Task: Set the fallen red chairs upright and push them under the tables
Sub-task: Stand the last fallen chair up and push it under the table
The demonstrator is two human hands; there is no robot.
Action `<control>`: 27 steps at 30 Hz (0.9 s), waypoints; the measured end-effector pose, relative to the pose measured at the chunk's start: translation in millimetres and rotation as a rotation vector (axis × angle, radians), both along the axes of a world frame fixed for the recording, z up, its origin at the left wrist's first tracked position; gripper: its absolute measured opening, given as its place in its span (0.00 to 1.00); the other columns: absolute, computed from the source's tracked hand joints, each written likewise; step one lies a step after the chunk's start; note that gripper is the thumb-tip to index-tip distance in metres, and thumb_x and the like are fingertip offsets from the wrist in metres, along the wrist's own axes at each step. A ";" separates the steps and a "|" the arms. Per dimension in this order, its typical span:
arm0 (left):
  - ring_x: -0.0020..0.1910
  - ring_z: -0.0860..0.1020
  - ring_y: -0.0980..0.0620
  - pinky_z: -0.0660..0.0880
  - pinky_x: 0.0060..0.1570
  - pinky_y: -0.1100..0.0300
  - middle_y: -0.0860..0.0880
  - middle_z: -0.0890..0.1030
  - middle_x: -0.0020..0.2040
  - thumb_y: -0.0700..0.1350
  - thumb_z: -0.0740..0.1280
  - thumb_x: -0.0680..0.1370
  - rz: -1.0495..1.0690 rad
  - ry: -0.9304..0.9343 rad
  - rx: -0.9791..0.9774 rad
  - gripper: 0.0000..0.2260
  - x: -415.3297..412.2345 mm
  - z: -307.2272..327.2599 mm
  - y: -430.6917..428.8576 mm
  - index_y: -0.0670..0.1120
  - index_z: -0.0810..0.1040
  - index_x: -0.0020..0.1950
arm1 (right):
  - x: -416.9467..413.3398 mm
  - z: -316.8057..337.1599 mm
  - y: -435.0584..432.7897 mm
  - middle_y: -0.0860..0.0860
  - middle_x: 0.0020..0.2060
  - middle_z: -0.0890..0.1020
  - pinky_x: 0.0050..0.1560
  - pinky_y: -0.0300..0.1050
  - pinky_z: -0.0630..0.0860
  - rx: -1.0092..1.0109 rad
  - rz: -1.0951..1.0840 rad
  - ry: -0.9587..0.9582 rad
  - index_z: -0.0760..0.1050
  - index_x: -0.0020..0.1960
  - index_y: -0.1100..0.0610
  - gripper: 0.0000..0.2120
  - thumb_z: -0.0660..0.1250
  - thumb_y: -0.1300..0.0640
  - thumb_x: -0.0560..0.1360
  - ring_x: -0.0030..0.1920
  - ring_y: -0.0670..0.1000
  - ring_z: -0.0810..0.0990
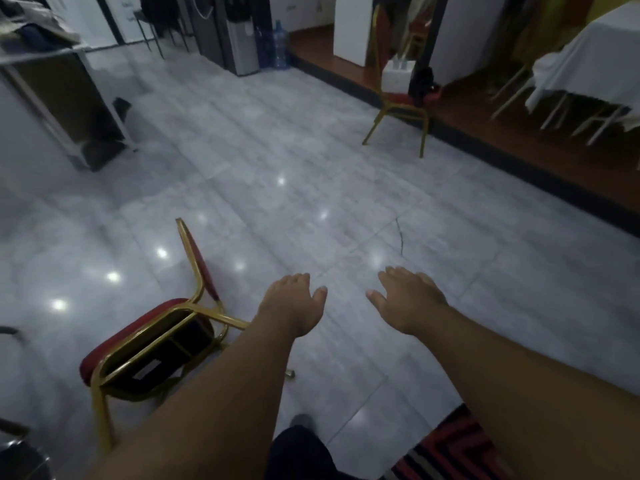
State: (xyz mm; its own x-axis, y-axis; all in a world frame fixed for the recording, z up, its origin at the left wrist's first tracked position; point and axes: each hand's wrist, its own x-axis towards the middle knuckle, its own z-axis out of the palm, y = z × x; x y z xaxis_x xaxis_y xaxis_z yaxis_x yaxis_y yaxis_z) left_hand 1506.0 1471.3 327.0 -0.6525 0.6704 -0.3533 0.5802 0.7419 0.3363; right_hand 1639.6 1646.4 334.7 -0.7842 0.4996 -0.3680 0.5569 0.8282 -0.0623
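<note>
A red chair with a gold metal frame (152, 344) lies tipped over on the grey tiled floor at the lower left, its legs pointing toward me and its backrest flat on the tiles. My left hand (294, 303) hovers just to the right of it, palm down, fingers apart, holding nothing. My right hand (408, 296) is stretched out beside it over bare floor, also empty and spread. A second red and gold chair (398, 98) stands upright farther off at the right, with a white box and a dark item on its seat.
A table under a white cloth (588, 57) stands at the far right on a raised brown floor. A metal-framed table (62, 98) is at the left. A water dispenser (239, 39) and blue bottles (280, 43) stand at the back. A patterned rug edge (450, 448) lies near my feet.
</note>
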 end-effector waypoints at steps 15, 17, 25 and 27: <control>0.74 0.68 0.41 0.62 0.74 0.49 0.40 0.71 0.75 0.58 0.52 0.85 0.238 -0.062 -0.041 0.27 -238.8 -46.3 147.6 0.40 0.67 0.75 | -273.8 -33.4 166.4 0.52 0.81 0.57 0.79 0.53 0.48 -0.014 0.233 -0.067 0.56 0.80 0.55 0.31 0.47 0.38 0.83 0.80 0.51 0.53; 0.74 0.67 0.41 0.61 0.74 0.49 0.39 0.70 0.75 0.58 0.51 0.85 0.278 -0.077 -0.057 0.27 -267.4 -49.9 161.6 0.40 0.66 0.76 | -318.7 -40.2 180.7 0.52 0.80 0.58 0.78 0.53 0.49 -0.027 0.290 -0.050 0.57 0.80 0.55 0.31 0.48 0.38 0.83 0.80 0.51 0.54; 0.75 0.65 0.41 0.61 0.75 0.48 0.40 0.68 0.77 0.58 0.52 0.85 0.591 -0.137 -0.046 0.28 -379.1 -62.1 200.9 0.40 0.63 0.78 | -492.2 -61.5 237.9 0.52 0.81 0.57 0.78 0.53 0.49 -0.014 0.606 -0.108 0.55 0.80 0.55 0.32 0.48 0.39 0.83 0.80 0.52 0.53; 0.75 0.65 0.41 0.60 0.75 0.48 0.40 0.68 0.76 0.58 0.52 0.85 0.685 -0.157 -0.042 0.27 -400.5 -61.4 203.1 0.40 0.64 0.77 | -530.0 -64.0 242.0 0.52 0.81 0.57 0.78 0.53 0.49 -0.019 0.689 -0.135 0.55 0.81 0.55 0.32 0.48 0.38 0.83 0.80 0.52 0.54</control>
